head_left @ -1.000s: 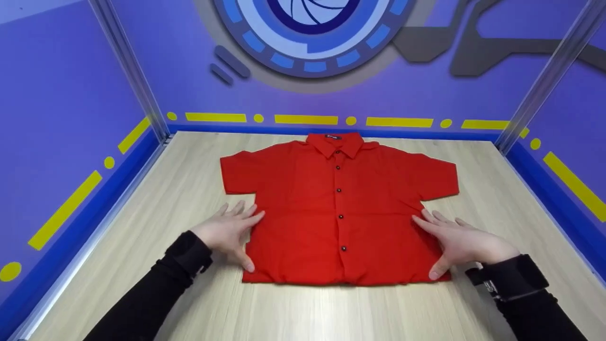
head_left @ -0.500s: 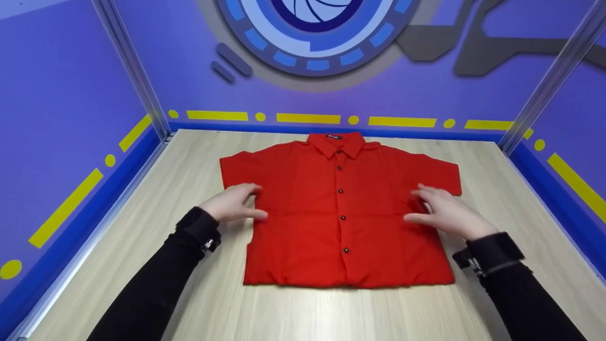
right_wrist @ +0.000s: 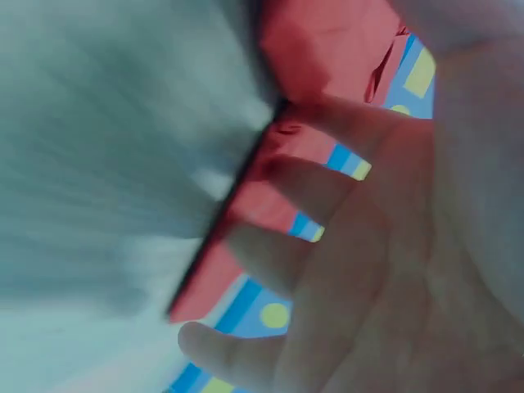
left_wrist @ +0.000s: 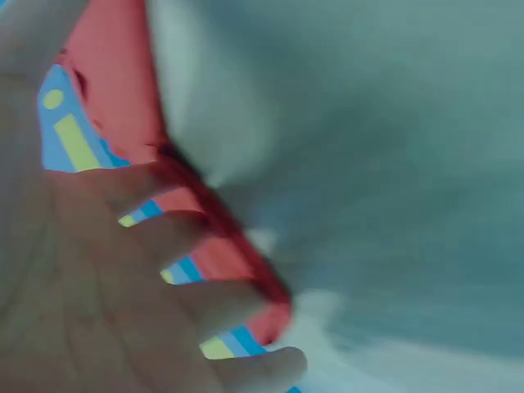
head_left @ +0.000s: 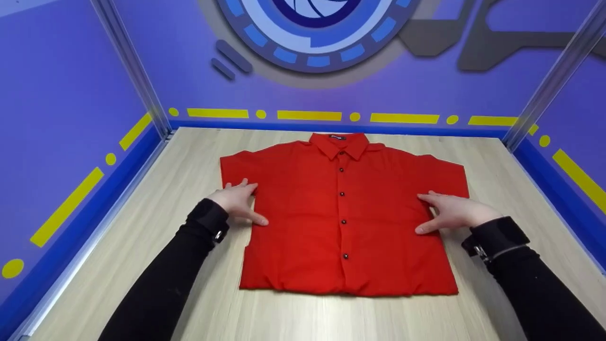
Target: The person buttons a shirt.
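A red short-sleeved button-up shirt lies front up on the table, collar at the far end, its near edge bunched in small folds. My left hand is at its left side just below the sleeve, thumb over the body and fingers spread at the sleeve's lower edge. Opposite it, my right hand lies below the right sleeve, thumb and forefinger at the shirt's side. Both wrist views show spread fingers along the red sleeve edge; whether any fingertip is tucked beneath the cloth I cannot tell.
The pale wood-grain table is enclosed by blue-purple panels with yellow marks along the bottom. Metal posts stand at the back corners. Black sleeves and wrist straps cover both forearms.
Both hands have left the shirt's lower sides and moved away from me to below the sleeves. In the last half second the right hand has shifted slightly outward. The shirt stays spread flat.
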`<state>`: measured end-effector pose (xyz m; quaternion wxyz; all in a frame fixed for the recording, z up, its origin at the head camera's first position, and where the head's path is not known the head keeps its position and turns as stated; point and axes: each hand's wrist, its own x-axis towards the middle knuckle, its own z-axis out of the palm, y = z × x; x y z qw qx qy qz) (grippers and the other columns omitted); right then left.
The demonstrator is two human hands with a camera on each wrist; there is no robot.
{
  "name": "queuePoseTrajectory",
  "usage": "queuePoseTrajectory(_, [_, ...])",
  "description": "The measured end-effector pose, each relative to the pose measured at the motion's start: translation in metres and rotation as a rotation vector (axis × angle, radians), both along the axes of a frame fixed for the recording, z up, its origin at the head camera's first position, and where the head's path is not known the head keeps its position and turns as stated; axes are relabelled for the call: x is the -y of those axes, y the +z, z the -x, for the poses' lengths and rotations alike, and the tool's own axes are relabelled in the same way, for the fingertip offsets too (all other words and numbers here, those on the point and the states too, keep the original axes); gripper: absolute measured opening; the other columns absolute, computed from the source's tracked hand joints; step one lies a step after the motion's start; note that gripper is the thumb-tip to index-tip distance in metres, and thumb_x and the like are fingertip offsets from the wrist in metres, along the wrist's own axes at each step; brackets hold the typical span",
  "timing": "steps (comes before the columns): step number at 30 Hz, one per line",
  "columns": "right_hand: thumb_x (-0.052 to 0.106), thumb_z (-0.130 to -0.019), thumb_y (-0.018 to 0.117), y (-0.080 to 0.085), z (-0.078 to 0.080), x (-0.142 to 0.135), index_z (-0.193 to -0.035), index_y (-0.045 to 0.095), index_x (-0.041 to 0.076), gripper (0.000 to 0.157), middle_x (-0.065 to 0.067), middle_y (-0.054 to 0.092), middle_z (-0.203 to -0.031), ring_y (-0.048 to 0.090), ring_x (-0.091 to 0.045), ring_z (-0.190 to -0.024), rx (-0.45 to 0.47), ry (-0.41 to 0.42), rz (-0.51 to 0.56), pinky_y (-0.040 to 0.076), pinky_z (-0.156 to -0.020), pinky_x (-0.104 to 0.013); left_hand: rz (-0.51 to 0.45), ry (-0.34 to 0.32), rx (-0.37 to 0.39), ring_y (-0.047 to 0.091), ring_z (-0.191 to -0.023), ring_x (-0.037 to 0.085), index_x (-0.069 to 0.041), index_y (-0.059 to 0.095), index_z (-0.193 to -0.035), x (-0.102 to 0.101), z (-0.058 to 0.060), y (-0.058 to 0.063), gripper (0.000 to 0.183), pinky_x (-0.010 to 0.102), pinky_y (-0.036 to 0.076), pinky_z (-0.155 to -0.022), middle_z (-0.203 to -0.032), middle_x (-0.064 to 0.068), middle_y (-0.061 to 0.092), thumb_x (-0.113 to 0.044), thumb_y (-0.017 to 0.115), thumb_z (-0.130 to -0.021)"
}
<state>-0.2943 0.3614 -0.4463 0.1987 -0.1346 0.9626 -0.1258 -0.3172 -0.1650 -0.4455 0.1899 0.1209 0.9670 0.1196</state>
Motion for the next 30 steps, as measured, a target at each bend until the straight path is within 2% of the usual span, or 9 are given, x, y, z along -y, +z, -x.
queuePoseTrajectory(2, [0.069,-0.070,0.071,0.002,0.000,0.007,-0.152,0.026,0.006,0.114,-0.029,0.019,-0.156,0.020,-0.051,-0.141,-0.012,0.005,-0.012,0.023,-0.108,-0.068,-0.001,-0.008,-0.010,0.006,-0.145,0.050,-0.018,0.021,-0.155,-0.009,-0.002,0.003,0.117,0.071,0.009,-0.111,-0.162,0.015,0.011,-0.066,0.077,-0.065])
queuePoseTrajectory(4, [0.069,-0.069,0.072,0.002,-0.002,0.013,-0.153,0.023,0.006,0.116,-0.030,0.016,-0.156,0.017,-0.052,-0.141,0.016,-0.001,-0.012,0.022,-0.108,-0.069,-0.003,-0.016,-0.008,0.005,-0.145,0.052,-0.021,0.020,-0.156,-0.017,-0.004,0.002,0.118,0.074,0.009,-0.109,-0.163,0.013,0.010,-0.067,0.078,-0.064])
queuePoseTrajectory(9, [0.064,-0.063,0.079,0.009,-0.013,0.021,-0.154,0.021,0.008,0.122,-0.030,0.013,-0.157,0.015,-0.053,-0.140,0.117,-0.008,-0.042,0.024,-0.106,-0.071,0.034,-0.036,0.076,0.006,-0.143,0.055,-0.020,0.016,-0.156,-0.026,-0.012,0.002,0.121,0.067,0.016,-0.112,-0.163,0.015,0.006,-0.065,0.079,-0.063])
queuePoseTrajectory(13, [0.062,-0.066,0.078,0.017,-0.017,0.031,-0.151,0.030,0.006,0.113,-0.030,0.022,-0.154,0.023,-0.050,-0.140,0.070,0.024,-0.074,0.027,-0.107,-0.066,0.078,-0.054,0.085,0.011,-0.145,0.050,-0.019,0.018,-0.156,-0.041,-0.020,0.013,0.115,0.059,0.020,-0.116,-0.162,0.015,0.008,-0.063,0.078,-0.068])
queuePoseTrajectory(17, [0.069,-0.073,0.069,0.015,-0.016,0.053,-0.152,0.031,0.009,0.105,-0.029,0.022,-0.155,0.023,-0.054,-0.139,-0.019,0.057,-0.055,0.028,-0.107,-0.066,0.032,-0.121,0.016,0.009,-0.146,0.046,-0.024,0.023,-0.155,-0.072,-0.026,0.015,0.101,0.065,0.019,-0.113,-0.163,0.010,0.012,-0.064,0.070,-0.076])
queuePoseTrajectory(20, [0.071,-0.073,0.067,0.009,-0.014,0.067,-0.154,0.025,0.011,0.109,-0.028,0.017,-0.157,0.018,-0.057,-0.139,-0.006,0.052,-0.055,0.026,-0.106,-0.068,0.028,-0.164,0.017,0.006,-0.145,0.052,-0.026,0.020,-0.155,-0.091,-0.026,0.009,0.099,0.070,0.022,-0.108,-0.163,0.009,0.009,-0.068,0.066,-0.078])
queuePoseTrajectory(24, [0.066,-0.069,0.074,0.009,-0.010,0.071,-0.153,0.023,0.005,0.115,-0.029,0.018,-0.156,0.020,-0.052,-0.140,0.049,0.022,-0.096,0.027,-0.107,-0.067,0.063,-0.153,0.050,0.006,-0.143,0.055,-0.025,0.016,-0.156,-0.098,-0.020,0.004,0.103,0.062,0.024,-0.112,-0.163,0.012,0.005,-0.065,0.069,-0.077])
queuePoseTrajectory(27, [0.064,-0.069,0.075,0.012,-0.006,0.076,-0.153,0.025,0.006,0.114,-0.028,0.019,-0.156,0.021,-0.049,-0.141,0.029,0.024,-0.089,0.027,-0.108,-0.066,0.049,-0.142,0.040,0.006,-0.145,0.051,-0.025,0.017,-0.156,-0.101,-0.014,0.005,0.102,0.058,0.020,-0.116,-0.163,0.012,0.006,-0.063,0.069,-0.077])
queuePoseTrajectory(30, [0.068,-0.069,0.073,0.012,-0.005,0.092,-0.154,0.023,0.012,0.113,-0.024,0.016,-0.159,0.018,-0.050,-0.142,0.030,0.056,-0.064,0.025,-0.109,-0.066,0.021,-0.181,0.040,0.000,-0.147,0.045,-0.027,0.018,-0.156,-0.109,-0.013,0.004,0.100,0.064,0.017,-0.114,-0.164,0.009,0.005,-0.065,0.067,-0.078])
